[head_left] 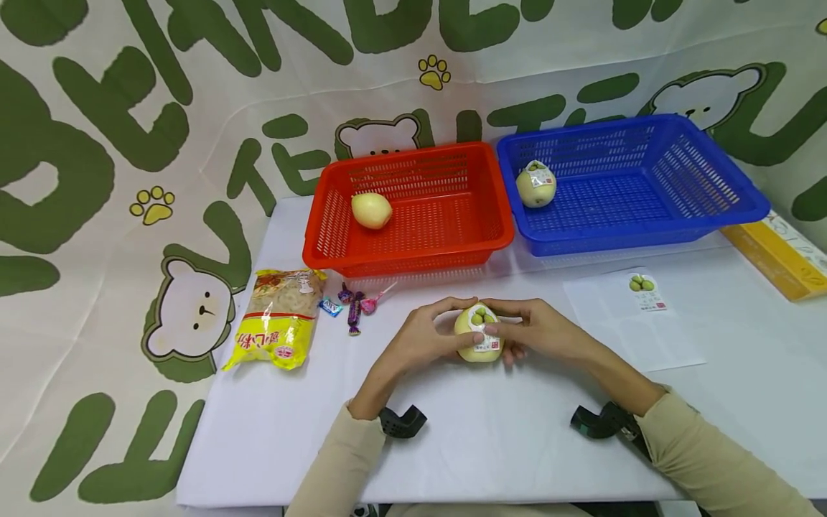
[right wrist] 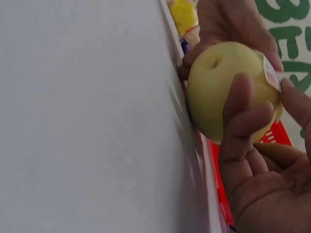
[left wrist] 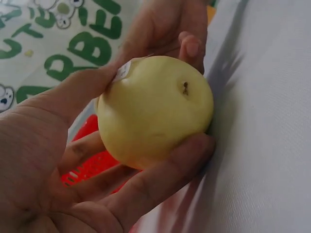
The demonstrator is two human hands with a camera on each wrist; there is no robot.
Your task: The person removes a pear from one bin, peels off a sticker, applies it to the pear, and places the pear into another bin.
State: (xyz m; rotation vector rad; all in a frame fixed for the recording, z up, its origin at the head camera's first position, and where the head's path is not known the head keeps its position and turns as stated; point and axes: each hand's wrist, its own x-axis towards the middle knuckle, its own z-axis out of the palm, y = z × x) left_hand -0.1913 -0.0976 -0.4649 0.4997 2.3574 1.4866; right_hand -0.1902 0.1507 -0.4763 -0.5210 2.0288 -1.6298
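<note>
A pale yellow pear (head_left: pixel 462 332) is held between both hands near the table's middle. On its upper side lies a white sticker (head_left: pixel 487 342) printed with green fruit. My left hand (head_left: pixel 423 333) grips the pear from the left, fingers around it and thumb at the sticker's edge. From the other side my right hand (head_left: pixel 539 329) holds the fruit, its thumb pressed on the sticker. The right wrist view shows the right fingers curled against the pear (right wrist: pixel 214 92). In the left wrist view the pear's dimpled end (left wrist: pixel 185 88) faces the camera.
A red basket (head_left: pixel 413 266) with a bare pear (head_left: pixel 371 210) stands behind the hands. Beside it, a blue basket (head_left: pixel 646 233) holds a stickered pear (head_left: pixel 535 194). A sticker sheet (head_left: pixel 646 337) lies right; a food bag (head_left: pixel 278 319) and candies (head_left: pixel 354 313) lie left; a yellow box (head_left: pixel 775 258) sits far right.
</note>
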